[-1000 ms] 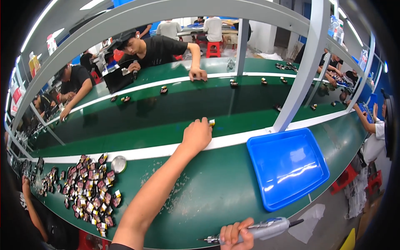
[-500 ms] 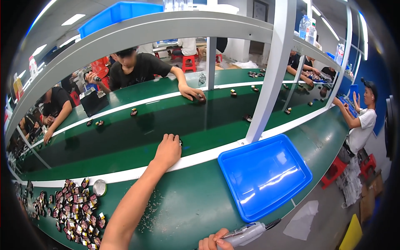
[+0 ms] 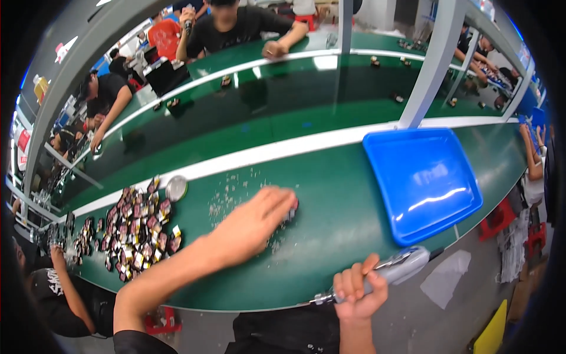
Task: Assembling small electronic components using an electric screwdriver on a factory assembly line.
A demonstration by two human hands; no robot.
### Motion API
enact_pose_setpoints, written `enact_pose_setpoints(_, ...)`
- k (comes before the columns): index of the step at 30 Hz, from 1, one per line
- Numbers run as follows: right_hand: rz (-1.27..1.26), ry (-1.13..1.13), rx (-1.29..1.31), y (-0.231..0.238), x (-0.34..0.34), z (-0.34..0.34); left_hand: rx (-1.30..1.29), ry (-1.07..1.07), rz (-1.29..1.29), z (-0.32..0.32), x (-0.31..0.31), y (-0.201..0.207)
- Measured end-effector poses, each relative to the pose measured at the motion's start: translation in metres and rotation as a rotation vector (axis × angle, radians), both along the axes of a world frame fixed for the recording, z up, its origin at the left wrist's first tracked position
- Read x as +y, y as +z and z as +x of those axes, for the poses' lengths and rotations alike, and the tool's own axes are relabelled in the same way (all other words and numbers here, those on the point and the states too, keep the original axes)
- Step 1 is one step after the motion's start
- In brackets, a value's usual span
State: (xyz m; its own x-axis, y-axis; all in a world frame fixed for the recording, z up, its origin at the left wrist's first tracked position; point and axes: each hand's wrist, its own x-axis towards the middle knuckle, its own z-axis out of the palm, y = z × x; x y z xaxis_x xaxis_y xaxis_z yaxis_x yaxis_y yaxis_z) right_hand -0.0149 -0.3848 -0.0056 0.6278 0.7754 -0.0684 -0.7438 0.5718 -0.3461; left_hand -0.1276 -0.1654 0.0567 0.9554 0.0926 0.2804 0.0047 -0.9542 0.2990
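My left hand (image 3: 259, 223) is over the green worktop, its fingers closed on a small dark part with a reddish patch (image 3: 293, 207), mostly hidden behind the fingertips. Tiny loose screws (image 3: 227, 197) lie scattered on the worktop around that hand. At the front edge, my right hand (image 3: 358, 289) grips a grey electric screwdriver (image 3: 404, 266); its thin bit (image 3: 312, 300) points left toward the left forearm. A large pile of small black, yellow-and-white labelled parts (image 3: 135, 233) lies to the left. Beside the pile stands a round shallow tin (image 3: 176, 188).
An empty blue tray (image 3: 433, 186) sits to the right on the worktop. Beyond a white rail (image 3: 265, 154), a dark green conveyor belt (image 3: 253, 121) carries a few small parts. A grey frame post (image 3: 433, 65) rises near the tray. Several co-workers sit along the line.
My left hand has come back from the belt to the worktop with the small part. The right hand has raised the screwdriver into fuller view. The whole view has tilted downward.
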Motion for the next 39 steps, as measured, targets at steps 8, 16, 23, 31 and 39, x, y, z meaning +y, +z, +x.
enact_pose_setpoints(8, 0.067, 0.102, -0.028, -0.004, -0.011, -0.014, 0.107, 0.043, 0.006, -0.066, -0.094, -0.025)
enact_pose_setpoints(16, -0.071, 0.2, -0.034, -0.001, -0.019, -0.056, 0.018, 0.048, -0.194, -0.058, -0.094, -0.029)
enact_pose_setpoints(23, -0.153, 0.188, -0.032, -0.008, -0.013, -0.083, -0.071, -0.072, 0.183, -0.054, -0.096, -0.035)
enact_pose_setpoints(31, -0.176, 0.156, -0.052, -0.011, -0.013, -0.081, -0.099, -0.072, 0.216, -0.05, -0.101, -0.034)
enact_pose_setpoints(39, -0.177, 0.205, -0.268, 0.015, -0.014, -0.042, 0.023, -0.004, 0.05, -0.061, -0.105, -0.034)
